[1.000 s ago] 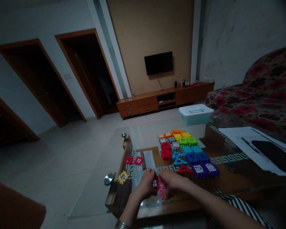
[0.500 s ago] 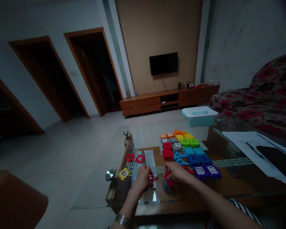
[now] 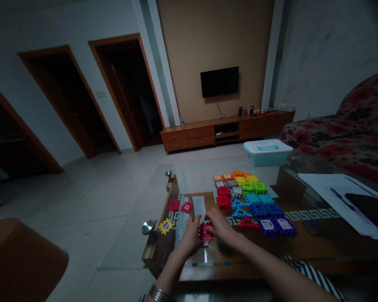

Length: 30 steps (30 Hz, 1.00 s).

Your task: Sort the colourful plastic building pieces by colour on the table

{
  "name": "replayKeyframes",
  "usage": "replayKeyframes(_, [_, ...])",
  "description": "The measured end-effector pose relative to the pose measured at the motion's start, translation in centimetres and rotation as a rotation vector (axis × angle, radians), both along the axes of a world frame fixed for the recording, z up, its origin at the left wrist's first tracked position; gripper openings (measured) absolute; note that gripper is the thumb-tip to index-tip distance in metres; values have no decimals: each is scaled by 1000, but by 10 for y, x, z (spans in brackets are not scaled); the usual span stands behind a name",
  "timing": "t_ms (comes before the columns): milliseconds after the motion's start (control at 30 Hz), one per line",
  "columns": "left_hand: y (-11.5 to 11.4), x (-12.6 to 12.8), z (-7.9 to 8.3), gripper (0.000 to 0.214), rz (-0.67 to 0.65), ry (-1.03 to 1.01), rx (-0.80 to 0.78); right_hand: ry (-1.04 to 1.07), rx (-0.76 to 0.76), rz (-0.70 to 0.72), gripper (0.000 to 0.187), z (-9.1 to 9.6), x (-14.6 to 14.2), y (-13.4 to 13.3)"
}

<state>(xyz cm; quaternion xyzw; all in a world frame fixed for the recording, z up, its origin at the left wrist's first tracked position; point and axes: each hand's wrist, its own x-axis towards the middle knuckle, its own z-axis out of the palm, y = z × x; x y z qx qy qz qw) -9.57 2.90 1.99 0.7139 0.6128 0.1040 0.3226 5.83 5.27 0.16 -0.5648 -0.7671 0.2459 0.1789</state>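
My left hand (image 3: 191, 235) and my right hand (image 3: 219, 226) are close together low over the glass table. Between them are red interlocking toy tiles (image 3: 207, 233) with notched edges, gripped from both sides. Whether these tiles are joined is too small and dark to tell. Left of my hands lie a red tile (image 3: 174, 205), a red window tile (image 3: 187, 207) and a yellow window tile (image 3: 166, 226). To the right are sorted tiles: red stacks (image 3: 223, 203), blue tiles (image 3: 264, 209), green tiles (image 3: 254, 188) and purple window tiles (image 3: 276, 225).
A lidded turquoise box (image 3: 267, 152) stands beyond the tiles. Papers (image 3: 340, 201) with a pen and a dark phone (image 3: 368, 209) lie at the right. Metal fittings (image 3: 148, 227) stand along the table's left side. A flowered sofa (image 3: 334, 126) is at the far right.
My right hand has moved left with its red tile, up against the red tile in my left hand. The two hands now meet; the view has shifted slightly.
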Motion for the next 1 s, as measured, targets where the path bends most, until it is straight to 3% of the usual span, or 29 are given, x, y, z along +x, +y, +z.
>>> replayKeyframes(100, [2, 0, -3, 79, 10, 3, 21, -44, 25, 52, 22, 7, 1, -2])
replayKeyframes(267, [10, 3, -17, 69, 43, -36, 60, -103, -6, 230, 43, 15, 2, -14])
replayKeyframes(467, [14, 6, -35, 75, 26, -254, 15, -206, 39, 207, 30, 13, 13, -19])
replayKeyframes(600, [11, 12, -34, 75, 50, -324, -46, -339, 37, 153, 32, 23, 34, -18])
replayKeyframes(733, [8, 19, -27, 67, 2, -271, -11, -388, 55, 156, 30, 34, 52, -19])
replayKeyframes(867, [11, 17, -20, 62, -42, -138, 109, -402, 94, 145, 28, 35, 57, -17])
replayKeyframes(1000, [25, -2, -13, 57, 87, 166, 350, -438, 162, 113, 31, 29, 56, -13])
